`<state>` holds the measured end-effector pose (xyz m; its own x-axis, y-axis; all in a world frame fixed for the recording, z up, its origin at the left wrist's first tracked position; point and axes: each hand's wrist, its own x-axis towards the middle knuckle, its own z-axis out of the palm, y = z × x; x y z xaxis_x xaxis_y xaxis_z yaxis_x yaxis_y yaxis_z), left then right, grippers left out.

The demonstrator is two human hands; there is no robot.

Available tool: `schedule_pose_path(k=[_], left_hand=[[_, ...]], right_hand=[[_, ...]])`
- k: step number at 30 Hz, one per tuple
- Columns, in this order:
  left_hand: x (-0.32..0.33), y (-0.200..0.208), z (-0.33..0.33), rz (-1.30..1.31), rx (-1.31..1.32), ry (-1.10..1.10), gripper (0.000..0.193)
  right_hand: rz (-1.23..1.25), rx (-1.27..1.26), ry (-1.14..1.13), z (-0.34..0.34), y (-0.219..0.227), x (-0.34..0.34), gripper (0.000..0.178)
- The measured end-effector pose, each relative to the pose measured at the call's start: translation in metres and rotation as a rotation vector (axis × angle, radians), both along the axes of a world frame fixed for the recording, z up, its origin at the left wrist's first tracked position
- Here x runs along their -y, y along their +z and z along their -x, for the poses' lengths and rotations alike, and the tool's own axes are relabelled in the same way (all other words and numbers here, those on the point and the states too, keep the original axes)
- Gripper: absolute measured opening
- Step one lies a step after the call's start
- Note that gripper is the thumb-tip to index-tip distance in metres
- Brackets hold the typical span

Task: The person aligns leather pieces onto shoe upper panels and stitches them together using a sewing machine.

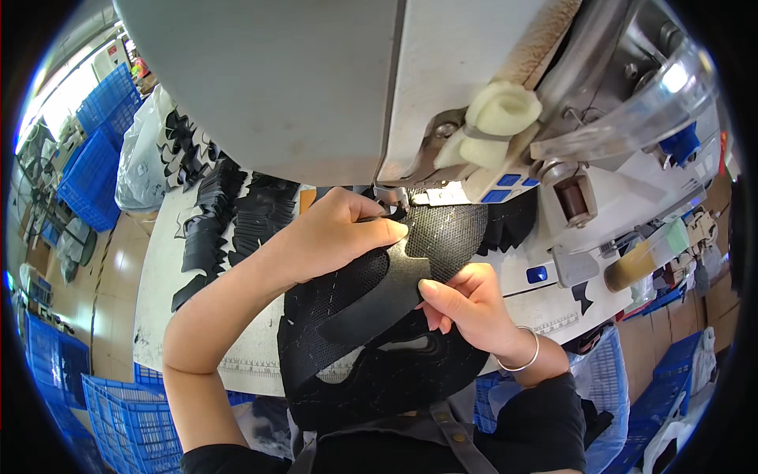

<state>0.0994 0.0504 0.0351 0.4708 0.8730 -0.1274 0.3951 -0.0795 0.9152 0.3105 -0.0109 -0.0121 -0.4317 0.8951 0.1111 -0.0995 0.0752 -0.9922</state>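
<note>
A black mesh shoe upper [450,229] lies on the white bed of a sewing machine, its front part beneath the presser foot [393,197]. On the mesh rests a smooth black curved overlay piece [379,304]. My left hand [324,233] is closed, thumb and forefinger pinching the narrow end of the overlay close to the needle area. To the right, my right hand [466,304] pinches the overlay's right edge between thumb and curled fingers. The rest of the upper [387,379] hangs over the table's front edge toward my lap. The needle tip is hidden.
The machine head [276,79] fills the top of the view, with a thread spool [572,197] at its right. Stacked black cut pieces [213,213] lie left on the table [162,316]. Blue crates [130,419] stand on both sides, and a plastic bag [142,158] sits far left.
</note>
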Motion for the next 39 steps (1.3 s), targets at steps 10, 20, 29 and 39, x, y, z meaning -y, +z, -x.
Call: schedule_pose_path(k=[10, 20, 29, 39], left_hand=[[0.004, -0.007, -0.008, 0.113, 0.161, 0.138, 0.022], [0.010, -0.022, -0.012, -0.231, 0.294, 0.073, 0.030], [0.004, -0.009, -0.009, -0.196, 0.127, 0.111, 0.029], [0.033, -0.006, -0.006, -0.653, -0.225, 0.484, 0.025]], right_hand=[[-0.077, 0.034, -0.078, -0.009, -0.001, -0.018, 0.030], [-0.114, 0.176, -0.130, -0.017, 0.014, -0.026, 0.032], [-0.143, 0.244, -0.192, -0.020, 0.021, -0.034, 0.027], [-0.092, 0.252, -0.174, -0.015, 0.029, -0.034, 0.031]])
